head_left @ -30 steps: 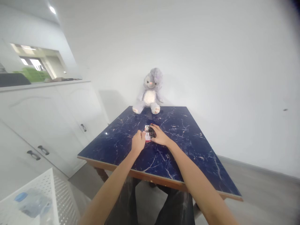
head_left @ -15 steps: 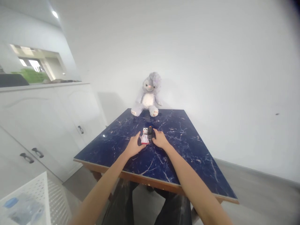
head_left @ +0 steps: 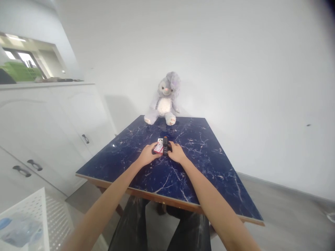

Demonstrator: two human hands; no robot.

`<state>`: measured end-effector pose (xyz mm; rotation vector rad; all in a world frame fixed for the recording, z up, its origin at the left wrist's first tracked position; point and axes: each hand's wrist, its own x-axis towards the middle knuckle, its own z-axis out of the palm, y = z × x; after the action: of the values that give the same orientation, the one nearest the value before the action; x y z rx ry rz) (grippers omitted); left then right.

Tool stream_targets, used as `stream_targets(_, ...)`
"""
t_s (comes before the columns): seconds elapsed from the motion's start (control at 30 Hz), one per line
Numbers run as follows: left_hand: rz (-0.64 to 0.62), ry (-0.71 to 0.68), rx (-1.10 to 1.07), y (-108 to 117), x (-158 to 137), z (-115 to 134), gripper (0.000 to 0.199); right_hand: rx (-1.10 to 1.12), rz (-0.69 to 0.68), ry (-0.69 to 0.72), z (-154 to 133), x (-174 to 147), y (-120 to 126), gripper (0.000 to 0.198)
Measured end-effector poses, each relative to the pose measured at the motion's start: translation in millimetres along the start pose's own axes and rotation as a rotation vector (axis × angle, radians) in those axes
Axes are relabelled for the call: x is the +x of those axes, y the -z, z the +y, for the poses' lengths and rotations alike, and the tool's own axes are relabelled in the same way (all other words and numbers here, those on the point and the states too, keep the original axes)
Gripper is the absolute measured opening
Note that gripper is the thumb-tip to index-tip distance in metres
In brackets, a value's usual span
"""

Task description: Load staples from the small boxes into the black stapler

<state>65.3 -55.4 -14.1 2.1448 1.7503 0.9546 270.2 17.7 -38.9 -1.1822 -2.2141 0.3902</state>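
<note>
On the blue marbled table (head_left: 201, 139), a small cluster of packages lies between my two hands. My left hand (head_left: 148, 155) curves round the left side of a red-and-white box (head_left: 158, 149), thumb at its near edge and fingers along its far side. The box sits askew. Just behind it is a white box with dark pictures (head_left: 160, 140). From the right, the fingertips and thumb of my right hand (head_left: 177, 152) press on small black items (head_left: 165, 142), one with an orange end. They stand against the boxes; their exact kind is too small to tell.
A grey plush rabbit (head_left: 166, 99) sits at the table's far edge against the wall. White cabinets (head_left: 52, 129) stand to the left. At lower left, a white perforated basket (head_left: 59, 219) holds clear plastic bottles (head_left: 21, 228).
My hands have come closer together, squeezing the packages into a tighter group. The red-and-white box has turned askew. The whole view has shifted slightly.
</note>
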Motion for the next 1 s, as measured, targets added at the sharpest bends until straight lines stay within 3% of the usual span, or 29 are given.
stream_targets(0.17,-0.021,0.014,0.005,0,10,-5,0.073,0.007,0.002,-0.001,0,1,1,0.060)
stream_targets(0.37,-0.008,-0.118,0.021,-1,11,-13,0.073,-0.007,-0.015,-0.020,-8,-1,3,0.057)
stream_targets(0.47,0.003,-0.162,-0.002,-2,10,-11,0.061,-0.044,-0.018,-0.059,-12,-1,4,0.054)
stream_targets(0.57,0.079,-0.153,0.148,-5,10,-2,0.043,-0.066,-0.010,-0.077,-15,0,3,0.052)
stream_targets(0.7,0.109,-0.175,0.309,-8,11,10,0.038,-0.058,-0.002,-0.066,-15,0,4,0.048)
stream_targets(0.83,0.129,-0.147,0.305,-4,9,9,0.034,-0.048,-0.020,-0.014,-13,-1,6,0.039)
stream_targets(1.0,0.063,-0.126,0.228,2,10,6,0.033,-0.057,-0.026,0.005,-13,-2,3,0.039)
